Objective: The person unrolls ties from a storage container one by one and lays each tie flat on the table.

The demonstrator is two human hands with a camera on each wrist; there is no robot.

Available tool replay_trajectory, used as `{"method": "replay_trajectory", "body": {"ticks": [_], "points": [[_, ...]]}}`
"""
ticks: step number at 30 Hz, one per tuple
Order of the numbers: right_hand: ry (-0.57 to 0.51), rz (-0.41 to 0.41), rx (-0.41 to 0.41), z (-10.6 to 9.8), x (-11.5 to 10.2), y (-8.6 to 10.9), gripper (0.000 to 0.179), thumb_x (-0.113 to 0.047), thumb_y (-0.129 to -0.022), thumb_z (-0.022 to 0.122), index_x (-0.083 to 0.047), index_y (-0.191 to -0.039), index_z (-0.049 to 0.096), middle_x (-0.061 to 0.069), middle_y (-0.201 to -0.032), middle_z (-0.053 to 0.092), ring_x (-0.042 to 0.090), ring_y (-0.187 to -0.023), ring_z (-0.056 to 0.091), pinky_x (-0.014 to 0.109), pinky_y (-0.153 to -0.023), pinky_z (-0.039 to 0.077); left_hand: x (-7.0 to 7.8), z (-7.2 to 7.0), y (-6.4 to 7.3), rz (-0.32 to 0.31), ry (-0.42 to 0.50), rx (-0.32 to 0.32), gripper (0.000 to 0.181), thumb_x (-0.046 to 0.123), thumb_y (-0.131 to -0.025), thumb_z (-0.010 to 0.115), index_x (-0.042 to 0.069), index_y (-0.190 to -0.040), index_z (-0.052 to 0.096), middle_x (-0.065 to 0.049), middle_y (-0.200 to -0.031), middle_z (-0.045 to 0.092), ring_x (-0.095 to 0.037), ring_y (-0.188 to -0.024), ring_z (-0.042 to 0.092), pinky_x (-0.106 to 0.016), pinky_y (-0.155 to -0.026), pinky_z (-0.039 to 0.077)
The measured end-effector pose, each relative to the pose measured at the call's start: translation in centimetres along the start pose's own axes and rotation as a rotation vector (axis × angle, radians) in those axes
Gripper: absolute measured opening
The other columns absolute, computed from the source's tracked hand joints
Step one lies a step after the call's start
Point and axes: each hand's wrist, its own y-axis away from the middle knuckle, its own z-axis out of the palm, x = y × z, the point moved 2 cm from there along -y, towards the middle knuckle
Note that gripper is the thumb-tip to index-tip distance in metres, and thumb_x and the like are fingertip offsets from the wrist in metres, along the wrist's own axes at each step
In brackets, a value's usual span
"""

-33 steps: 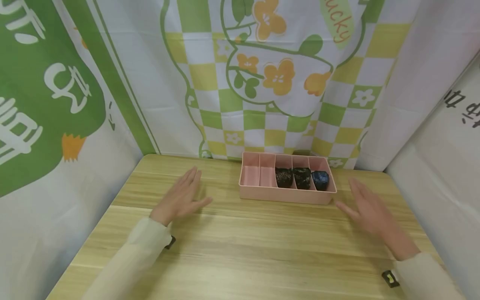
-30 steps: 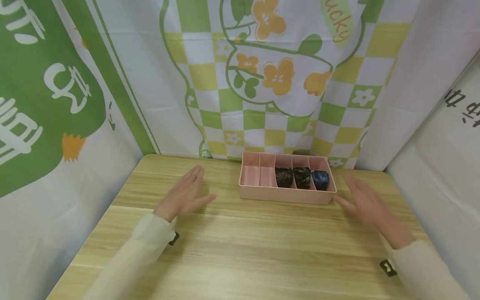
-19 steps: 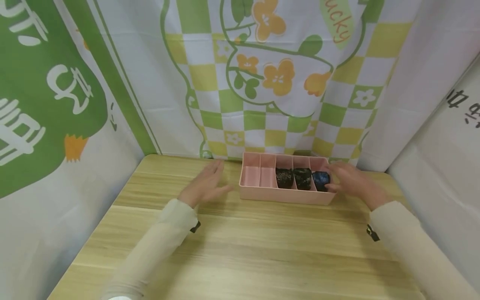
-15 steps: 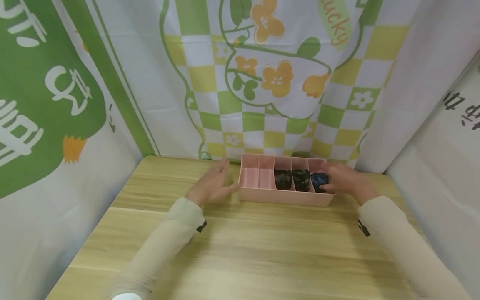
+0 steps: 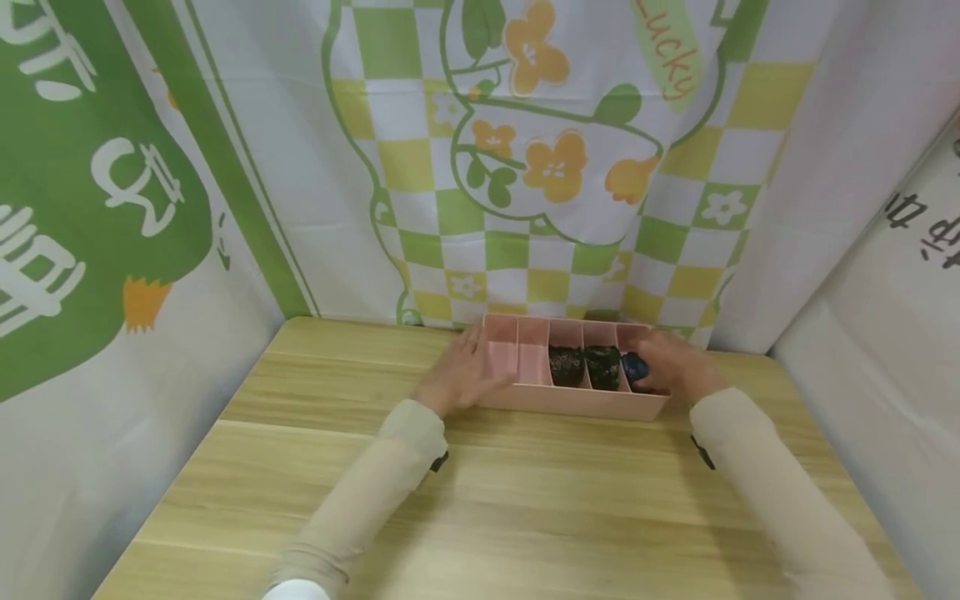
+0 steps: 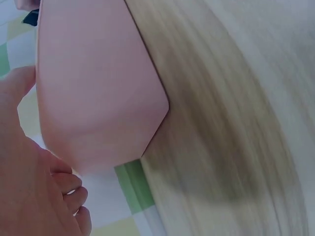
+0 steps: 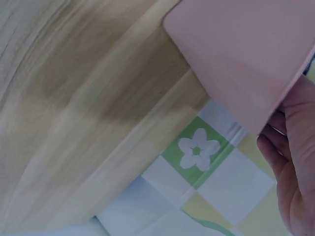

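A pink divided box (image 5: 573, 403) stands near the table's back edge. Two black patterned bundles (image 5: 566, 367) sit in neighbouring compartments, with a blue bundle (image 5: 634, 367) at the right end. My right hand (image 5: 678, 362) reaches over that end, thumb and fingers round the blue bundle and partly covering it. In the right wrist view, its fingers (image 7: 273, 142) curl near the box rim. My left hand (image 5: 462, 375) lies along the box's left end, thumb stretched over the front rim. Its fingers (image 6: 74, 199) bend loosely by the far corner in the left wrist view.
Behind the box hangs a checked, flowered curtain (image 5: 555, 167), close to the table's back edge. Side cloths flank the wooden table (image 5: 525, 500) at left and right. The two leftmost compartments (image 5: 517, 362) hold nothing.
Both hands have moved inward to the box, the left from the table to its left end, the right over its right end. The blue bundle now shows less and looks tilted between the right fingers.
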Motion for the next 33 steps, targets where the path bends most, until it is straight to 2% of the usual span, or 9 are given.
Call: {"method": "replay_trajectory", "body": {"ticks": [6, 9, 13, 21, 28, 33], "points": [[0.143, -0.038, 0.063, 1.1, -0.2, 0.4, 0.055, -0.032, -0.069, 0.100, 0.000, -0.105, 0.074, 0.016, -0.102, 0.073, 0.034, -0.086, 0.071, 0.050, -0.080, 0.060, 0.8, 0.6, 0.3, -0.031, -0.011, -0.020, 0.106, 0.074, -0.103, 0.036, -0.008, -0.165, 0.008, -0.025, -0.176, 0.002, -0.040, -0.165, 0.008, -0.051, -0.134, 0.014], [0.164, -0.039, 0.078, 1.4, -0.2, 0.5, 0.057, -0.033, -0.068, 0.101, 0.000, -0.105, 0.073, 0.017, -0.100, 0.072, 0.033, -0.085, 0.070, 0.050, -0.079, 0.060, 0.9, 0.8, 0.4, -0.034, -0.006, -0.021, 0.107, 0.074, -0.103, 0.034, -0.007, -0.165, 0.005, -0.025, -0.176, 0.001, -0.040, -0.166, 0.006, -0.052, -0.134, 0.014], [0.147, -0.032, 0.088, 1.8, -0.3, 0.4, 0.058, -0.032, -0.069, 0.100, 0.001, -0.106, 0.070, 0.020, -0.100, 0.071, 0.037, -0.087, 0.069, 0.052, -0.082, 0.059, 0.9, 0.8, 0.5, -0.044, -0.016, -0.035, 0.106, 0.074, -0.103, 0.032, -0.008, -0.165, 0.004, -0.025, -0.176, -0.001, -0.041, -0.165, 0.005, -0.052, -0.135, 0.012], [0.106, -0.007, 0.109, 2.0, -0.1, 0.0, 0.056, -0.025, -0.067, 0.101, 0.000, -0.105, 0.068, 0.022, -0.104, 0.070, 0.042, -0.094, 0.070, 0.055, -0.087, 0.059, 0.8, 0.8, 0.3, -0.044, -0.028, -0.020, 0.102, 0.068, -0.105, 0.036, -0.009, -0.165, 0.007, -0.026, -0.176, 0.001, -0.041, -0.165, 0.006, -0.053, -0.134, 0.014], [0.047, -0.050, 0.149, 2.6, 0.2, -0.3, 0.049, -0.016, -0.062, 0.102, -0.001, -0.097, 0.072, 0.017, -0.098, 0.074, 0.037, -0.092, 0.073, 0.053, -0.083, 0.061, 1.2, 1.0, 0.1, -0.053, -0.026, -0.044, 0.102, 0.071, -0.105, 0.033, -0.006, -0.166, 0.004, -0.023, -0.176, -0.001, -0.040, -0.166, 0.005, -0.053, -0.134, 0.014], [0.039, -0.072, 0.169, 2.7, 0.2, -0.6, 0.044, -0.012, -0.063, 0.099, 0.000, -0.094, 0.070, 0.016, -0.091, 0.073, 0.036, -0.087, 0.072, 0.053, -0.080, 0.060, 1.2, 1.0, 0.2, -0.067, -0.042, -0.043, 0.102, 0.070, -0.105, 0.034, -0.006, -0.166, 0.004, -0.023, -0.177, 0.000, -0.039, -0.166, 0.005, -0.052, -0.135, 0.013]]}}
